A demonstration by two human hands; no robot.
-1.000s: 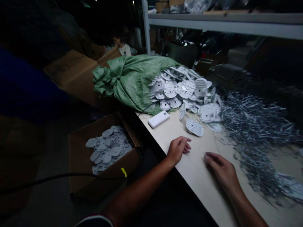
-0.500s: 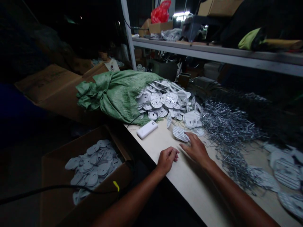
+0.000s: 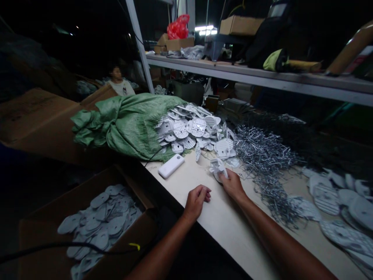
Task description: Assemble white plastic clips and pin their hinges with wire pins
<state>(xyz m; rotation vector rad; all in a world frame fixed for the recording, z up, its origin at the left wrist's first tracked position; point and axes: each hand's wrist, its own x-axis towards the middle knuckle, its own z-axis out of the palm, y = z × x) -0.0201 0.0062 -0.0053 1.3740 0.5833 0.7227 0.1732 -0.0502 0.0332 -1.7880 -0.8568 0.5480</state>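
At the pale table, a white part juts from the right hand.

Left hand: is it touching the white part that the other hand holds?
No: only the right hand holds the white part, and table shows between it and the left hand.

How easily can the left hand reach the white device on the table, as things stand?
Probably yes: the left hand looks near the white device, and only tabletop shows between them.

A workshop: heaped white parts, metal pins.
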